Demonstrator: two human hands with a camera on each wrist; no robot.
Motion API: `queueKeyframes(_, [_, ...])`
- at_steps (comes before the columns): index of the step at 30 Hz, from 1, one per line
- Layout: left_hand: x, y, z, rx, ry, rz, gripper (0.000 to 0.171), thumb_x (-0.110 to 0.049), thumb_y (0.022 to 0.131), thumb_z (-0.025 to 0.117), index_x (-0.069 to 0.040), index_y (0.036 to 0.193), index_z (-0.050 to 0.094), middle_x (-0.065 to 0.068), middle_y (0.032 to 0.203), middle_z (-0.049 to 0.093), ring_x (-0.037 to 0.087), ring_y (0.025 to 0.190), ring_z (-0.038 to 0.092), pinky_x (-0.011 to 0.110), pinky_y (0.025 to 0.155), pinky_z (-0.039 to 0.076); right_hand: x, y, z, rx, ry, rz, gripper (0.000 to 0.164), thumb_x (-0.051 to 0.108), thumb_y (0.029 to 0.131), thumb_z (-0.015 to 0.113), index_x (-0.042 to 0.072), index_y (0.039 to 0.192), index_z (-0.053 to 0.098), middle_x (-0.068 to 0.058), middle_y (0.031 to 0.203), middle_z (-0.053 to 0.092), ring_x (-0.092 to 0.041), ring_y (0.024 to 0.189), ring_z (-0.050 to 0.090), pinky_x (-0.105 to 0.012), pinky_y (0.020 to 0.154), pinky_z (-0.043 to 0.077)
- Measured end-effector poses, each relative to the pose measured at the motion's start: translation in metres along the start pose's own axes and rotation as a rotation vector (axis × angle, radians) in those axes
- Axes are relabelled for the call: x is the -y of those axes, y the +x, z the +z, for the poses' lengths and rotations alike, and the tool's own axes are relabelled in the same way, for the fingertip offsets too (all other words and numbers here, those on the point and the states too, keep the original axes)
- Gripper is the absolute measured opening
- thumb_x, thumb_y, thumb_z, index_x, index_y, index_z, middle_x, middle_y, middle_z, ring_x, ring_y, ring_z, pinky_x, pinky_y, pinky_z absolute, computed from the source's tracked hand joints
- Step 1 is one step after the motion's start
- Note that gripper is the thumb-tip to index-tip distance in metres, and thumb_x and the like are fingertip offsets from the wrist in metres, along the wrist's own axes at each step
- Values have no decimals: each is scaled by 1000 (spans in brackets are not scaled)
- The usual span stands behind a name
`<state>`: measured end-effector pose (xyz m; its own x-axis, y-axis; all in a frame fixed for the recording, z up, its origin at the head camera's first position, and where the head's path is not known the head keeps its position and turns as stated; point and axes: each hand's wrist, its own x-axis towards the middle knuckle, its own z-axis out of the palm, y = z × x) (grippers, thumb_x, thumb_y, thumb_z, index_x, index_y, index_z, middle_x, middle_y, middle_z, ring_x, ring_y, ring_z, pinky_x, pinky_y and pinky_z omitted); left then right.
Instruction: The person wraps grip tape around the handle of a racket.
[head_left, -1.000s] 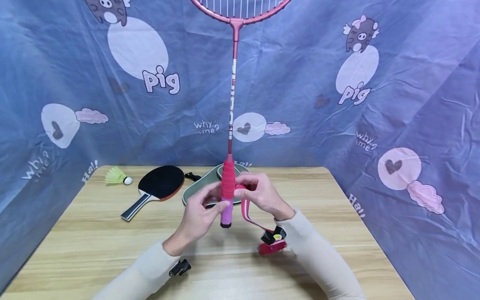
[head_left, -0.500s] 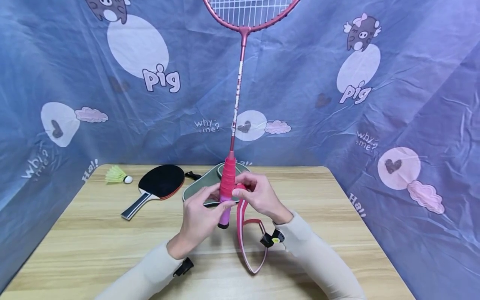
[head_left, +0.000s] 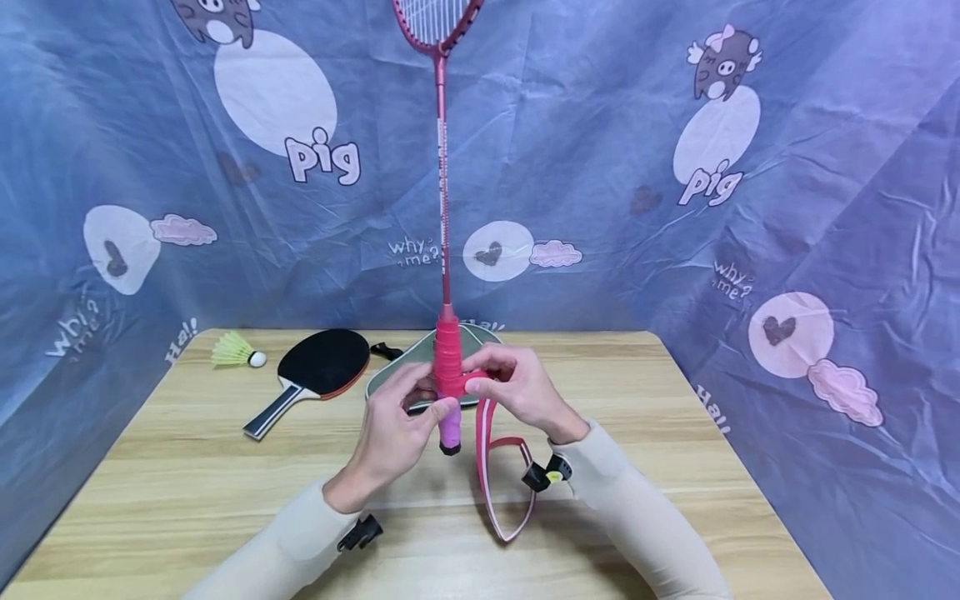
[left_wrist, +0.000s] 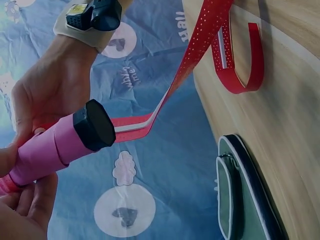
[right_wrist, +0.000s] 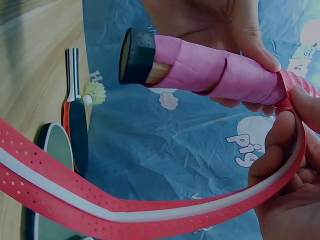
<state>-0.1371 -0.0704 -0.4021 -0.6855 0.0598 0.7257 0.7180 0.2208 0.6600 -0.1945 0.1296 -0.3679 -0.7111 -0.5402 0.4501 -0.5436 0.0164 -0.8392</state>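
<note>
A badminton racket (head_left: 443, 200) stands nearly upright, head up, above the table. Red overgrip tape (head_left: 448, 350) is wound round the upper part of its handle; the lower part is purple (right_wrist: 210, 72) and ends in a black butt cap (right_wrist: 137, 56). My left hand (head_left: 401, 421) grips the handle from the left, around where red meets purple. From the right, my right hand (head_left: 521, 392) pinches the tape between thumb and fingers close to the handle. The loose tape (right_wrist: 125, 215), perforated with a white central strip, hangs in a loop below that hand.
A green case (head_left: 401, 367) lies behind the hands on the wooden table (head_left: 615, 492). To the left are a black table tennis bat (head_left: 322, 362), a yellow shuttlecock (head_left: 236, 351) and a small black object (head_left: 386, 351). A blue patterned cloth (head_left: 585, 167) surrounds the table.
The racket has turned about its length, and its head has swung left. The loose tape, formerly trailing by the right wrist, now hangs in a loop. Both hands have stayed near the handle.
</note>
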Motion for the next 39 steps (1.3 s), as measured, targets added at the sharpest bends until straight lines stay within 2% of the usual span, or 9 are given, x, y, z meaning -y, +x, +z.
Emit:
queueKeyframes(2, [0, 0, 0, 6, -17, -10, 48, 1, 84, 80, 1, 129, 64, 12, 110, 67, 15, 90, 71, 23, 84, 62, -1, 1, 2, -18, -16, 6, 18, -5, 87, 72, -8, 105, 71, -4, 89, 70, -4, 71, 59, -17, 61, 49])
queueKeyframes(7, [1, 0, -3, 21, 13, -3, 58, 2, 84, 79, 0, 139, 59, 12, 111, 70, 18, 91, 73, 26, 85, 62, 1, 2, 6, -75, -45, 47, 14, -4, 85, 75, -5, 99, 73, 3, 81, 69, -4, 67, 55, -16, 59, 46])
queueKeyframes(11, [-1, 3, -3, 11, 39, -5, 58, -5, 83, 83, -2, 137, 61, 10, 108, 73, 20, 91, 75, 29, 83, 63, 3, 1, 9, -110, -62, 38, 12, -5, 84, 76, -5, 95, 73, -4, 79, 68, -4, 64, 53, -16, 57, 44])
queueKeyframes(17, [-3, 7, 0, -39, -5, -119, 49, -14, 81, 86, -7, 126, 69, 9, 100, 78, 13, 88, 75, 24, 78, 63, 5, 0, 12, -116, -107, -28, 9, -3, 83, 78, -1, 91, 74, -15, 77, 69, -5, 63, 53, -18, 54, 44])
queueKeyframes(22, [-4, 7, -1, -24, -29, -198, 40, -14, 86, 81, -7, 124, 69, 10, 100, 78, 8, 89, 74, 22, 80, 62, 3, -1, 12, -115, -102, -9, 10, -2, 84, 78, -1, 93, 75, -17, 81, 72, -5, 64, 54, -18, 54, 45])
queueKeyframes(25, [-5, 9, -2, 0, -10, -187, 31, -15, 91, 77, -9, 120, 71, 7, 102, 78, 8, 91, 72, 22, 85, 61, 2, -2, 11, -109, -88, 10, 11, -2, 85, 77, -2, 95, 75, -19, 85, 73, -6, 66, 55, -18, 56, 45])
queueKeyframes(29, [-3, 11, -5, 18, -5, -111, 26, -8, 93, 73, -5, 119, 73, 10, 115, 72, 9, 101, 69, 21, 89, 60, 2, -1, 9, -104, -75, 21, 12, -2, 85, 77, -2, 97, 75, -21, 89, 73, -7, 69, 56, -18, 59, 47])
queueKeyframes(32, [-1, 12, -5, 26, -27, -69, 28, -2, 91, 72, 0, 119, 73, 15, 119, 67, 9, 104, 66, 22, 87, 61, 3, 0, 9, -105, -72, 32, 13, -1, 85, 77, -2, 98, 74, -20, 89, 73, -6, 69, 57, -18, 59, 48])
queueKeyframes(39, [-2, 12, -4, 63, -122, -98, 25, -1, 93, 70, 2, 117, 70, 15, 109, 66, 10, 92, 67, 21, 81, 61, -1, -1, 9, -109, -43, 69, 17, 1, 85, 79, -2, 102, 75, -21, 91, 74, -4, 71, 61, -17, 62, 53])
